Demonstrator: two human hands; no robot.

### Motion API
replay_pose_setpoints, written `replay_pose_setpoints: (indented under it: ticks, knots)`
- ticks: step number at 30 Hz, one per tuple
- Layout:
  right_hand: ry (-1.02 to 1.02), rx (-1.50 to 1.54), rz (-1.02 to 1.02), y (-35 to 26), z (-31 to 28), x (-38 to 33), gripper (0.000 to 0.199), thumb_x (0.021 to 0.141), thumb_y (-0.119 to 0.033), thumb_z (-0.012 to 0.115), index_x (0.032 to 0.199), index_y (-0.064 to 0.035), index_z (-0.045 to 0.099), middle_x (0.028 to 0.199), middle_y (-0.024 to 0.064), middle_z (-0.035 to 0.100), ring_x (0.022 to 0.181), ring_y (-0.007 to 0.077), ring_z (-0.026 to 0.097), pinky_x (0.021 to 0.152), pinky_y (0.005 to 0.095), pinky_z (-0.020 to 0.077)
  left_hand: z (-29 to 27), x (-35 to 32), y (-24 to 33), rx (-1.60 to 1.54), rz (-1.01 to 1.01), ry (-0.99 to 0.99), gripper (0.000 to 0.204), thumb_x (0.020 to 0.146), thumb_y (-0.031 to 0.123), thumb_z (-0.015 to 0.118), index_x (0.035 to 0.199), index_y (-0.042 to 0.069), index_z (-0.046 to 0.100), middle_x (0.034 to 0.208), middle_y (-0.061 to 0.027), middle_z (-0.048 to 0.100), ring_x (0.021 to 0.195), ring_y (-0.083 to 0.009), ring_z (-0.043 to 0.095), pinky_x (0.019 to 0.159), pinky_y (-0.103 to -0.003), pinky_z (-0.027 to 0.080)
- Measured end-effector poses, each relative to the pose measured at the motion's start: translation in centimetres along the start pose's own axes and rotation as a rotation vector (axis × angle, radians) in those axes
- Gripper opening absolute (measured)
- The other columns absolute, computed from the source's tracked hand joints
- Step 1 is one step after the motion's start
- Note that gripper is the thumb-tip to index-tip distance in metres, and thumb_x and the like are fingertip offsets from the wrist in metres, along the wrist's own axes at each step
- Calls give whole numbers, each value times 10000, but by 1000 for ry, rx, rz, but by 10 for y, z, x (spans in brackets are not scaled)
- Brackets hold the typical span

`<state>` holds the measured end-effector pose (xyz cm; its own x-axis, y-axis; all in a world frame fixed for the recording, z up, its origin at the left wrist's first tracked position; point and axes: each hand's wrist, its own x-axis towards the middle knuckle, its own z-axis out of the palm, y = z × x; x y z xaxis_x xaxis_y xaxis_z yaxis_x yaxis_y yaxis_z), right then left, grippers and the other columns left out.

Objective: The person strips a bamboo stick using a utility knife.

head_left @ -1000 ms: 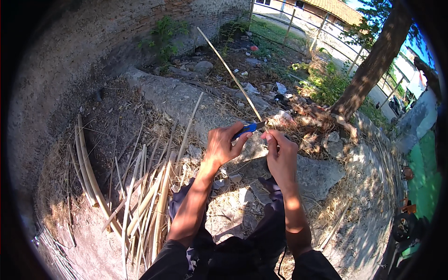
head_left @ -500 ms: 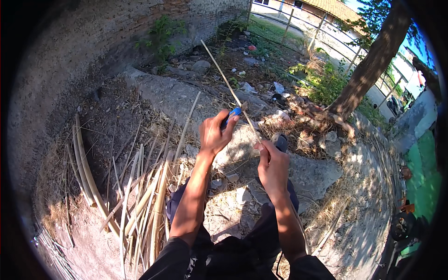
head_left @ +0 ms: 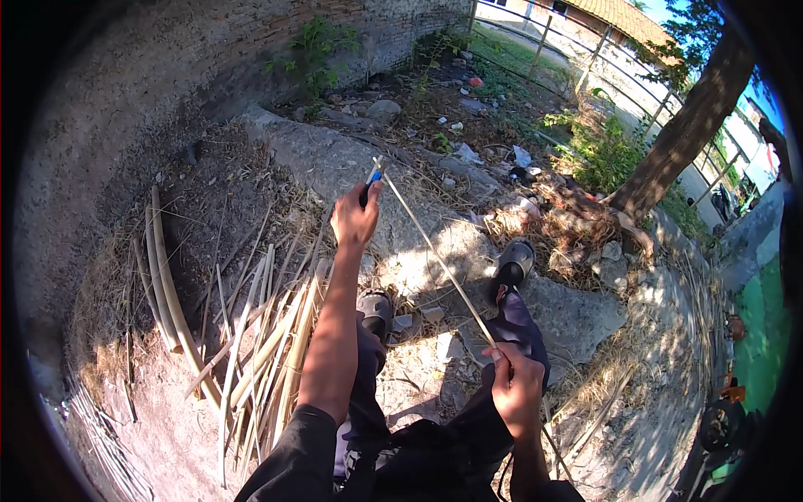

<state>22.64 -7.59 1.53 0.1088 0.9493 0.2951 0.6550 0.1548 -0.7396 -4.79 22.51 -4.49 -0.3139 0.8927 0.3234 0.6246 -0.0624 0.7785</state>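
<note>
My left hand (head_left: 355,219) is closed around a small blue-and-black hand tool (head_left: 375,175), whose exact kind is too small to tell. Its tip is at the far end of a thin, pale bamboo strip (head_left: 437,253). That strip slants down to my right hand (head_left: 516,386), which pinches it between thumb and fingers. Behind the right hand, the strip's near end runs on past my wrist. A heap of split bamboo strips (head_left: 266,368) lies on the ground left of my legs.
Longer curved bamboo pieces (head_left: 165,280) lie left of the heap, near a rough wall (head_left: 109,109). Both my shoes (head_left: 514,261) stand by a flat stone slab (head_left: 577,322). A leaning tree trunk (head_left: 690,121) rises at the right, with litter and dry roots at its base.
My left hand has moved up and left with the tool, toward the strip's far end. My right hand has drawn back toward me with the strip, so the hands are farther apart.
</note>
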Motion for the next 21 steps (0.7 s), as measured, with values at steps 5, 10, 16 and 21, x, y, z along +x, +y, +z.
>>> replay_pose_setpoints:
  ticks: [5,10,16,21]
  knots:
    - [52,-64,-78,-18,-18,-7,120,1010,18,633,1057,-8,741,883,180,778,627,342,700,627,425,521,27,6,-21,-109,-186,81,611,1060,628,522,1118,71,766,945,-201,784,945,-427,760,869,-537,551]
    - [-53,-83,207,-37,-78,-33,189,1053,-98,630,1048,-2,793,651,106,632,516,153,457,524,361,304,19,22,-60,-119,-325,119,625,1068,617,542,1104,25,739,890,-179,738,865,-352,687,821,-489,521]
    - [121,-89,132,-8,-65,3,221,1082,-86,596,1148,10,784,633,7,528,571,51,416,520,303,290,14,-7,-5,-379,98,-25,530,1137,502,491,958,26,642,694,-122,550,640,-251,509,645,-433,425]
    - [172,-12,-60,7,-35,65,202,1086,-95,610,1147,-13,784,668,122,615,538,143,502,534,338,380,5,-53,63,-317,386,-251,364,1130,363,565,954,45,566,668,-156,534,597,-352,549,592,-447,411]
